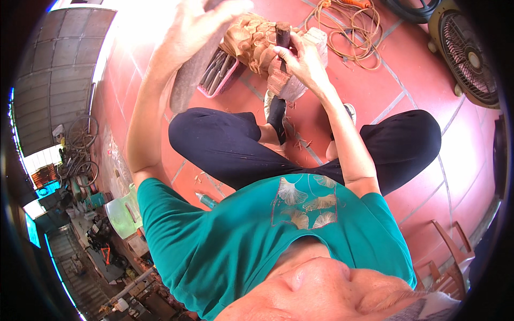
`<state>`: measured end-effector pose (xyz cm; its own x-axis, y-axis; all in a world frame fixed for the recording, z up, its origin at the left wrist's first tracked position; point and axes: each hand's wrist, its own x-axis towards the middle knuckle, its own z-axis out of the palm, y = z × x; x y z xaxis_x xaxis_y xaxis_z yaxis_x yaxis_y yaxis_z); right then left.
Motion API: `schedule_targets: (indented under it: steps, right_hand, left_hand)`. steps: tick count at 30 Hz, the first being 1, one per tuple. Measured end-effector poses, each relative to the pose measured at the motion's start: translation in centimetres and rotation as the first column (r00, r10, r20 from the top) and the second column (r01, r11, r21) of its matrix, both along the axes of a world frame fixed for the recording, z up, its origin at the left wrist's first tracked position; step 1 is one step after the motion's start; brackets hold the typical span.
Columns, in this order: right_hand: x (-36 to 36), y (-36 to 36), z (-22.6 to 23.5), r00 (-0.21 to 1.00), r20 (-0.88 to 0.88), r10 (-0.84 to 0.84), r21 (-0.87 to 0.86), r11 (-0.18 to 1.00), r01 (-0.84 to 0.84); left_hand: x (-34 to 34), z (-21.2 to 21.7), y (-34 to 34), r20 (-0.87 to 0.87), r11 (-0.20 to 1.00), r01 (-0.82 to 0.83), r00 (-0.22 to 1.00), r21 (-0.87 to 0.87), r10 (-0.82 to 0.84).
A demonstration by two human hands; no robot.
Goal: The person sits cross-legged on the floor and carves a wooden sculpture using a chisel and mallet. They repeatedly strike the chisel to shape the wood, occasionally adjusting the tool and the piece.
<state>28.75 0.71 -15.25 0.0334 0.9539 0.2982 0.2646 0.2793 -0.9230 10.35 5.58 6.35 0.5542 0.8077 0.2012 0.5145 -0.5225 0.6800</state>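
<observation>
A block of wood carved with overlapping scales [250, 40] lies on the floor in front of me, its right end pale and uncarved. My right hand [304, 61] is closed around a chisel [282, 36] with a dark, round-topped handle, held upright against the wood; its cutting edge is hidden. Up at the left, my left hand [195, 27] is raised beside the carving and closed on a greyish wooden mallet [193, 80], long and club-shaped. Strong glare washes out part of that hand. The mallet is apart from the chisel.
A pink basket [229, 85] of carving tools stands left of the carving. Coiled orange cable [350, 40] lies beyond, near a floor fan [471, 59]. A brown chair [455, 262] is at lower right. Bicycles [83, 144] and a green plastic container [124, 214] are at left. Wood shavings dot the tiles.
</observation>
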Motion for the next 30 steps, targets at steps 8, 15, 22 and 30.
schedule_targets:
  steps: [8, 15, 22, 30]
  right_hand:
    - [0.6, 1.2, -1.6, 0.951, -0.303, 0.062, -0.152, 0.982, -0.113]
    - [0.7, 0.6, -0.7, 0.887, -0.459, 0.058, -0.161, 0.976, -0.147]
    - [0.6, 0.4, -1.2, 0.855, -0.519, 0.023, -0.192, 0.971, -0.143]
    - [1.2, 0.5, -0.6, 0.888, -0.459, 0.031, -0.228, 0.962, -0.151]
  left_hand:
    - [0.4, -4.5, -0.7, -0.407, 0.991, 0.037, 0.909, -0.128, -0.086]
    - [0.1, -4.3, 0.5, -0.115, 0.956, -0.062, 0.993, -0.287, 0.030]
    - [1.6, -0.3, -1.8, -0.194, 0.993, -0.116, 0.974, 0.034, 0.121]
    - [1.5, -3.9, -2.6, -0.425, 0.995, -0.033, 0.905, -0.096, -0.011]
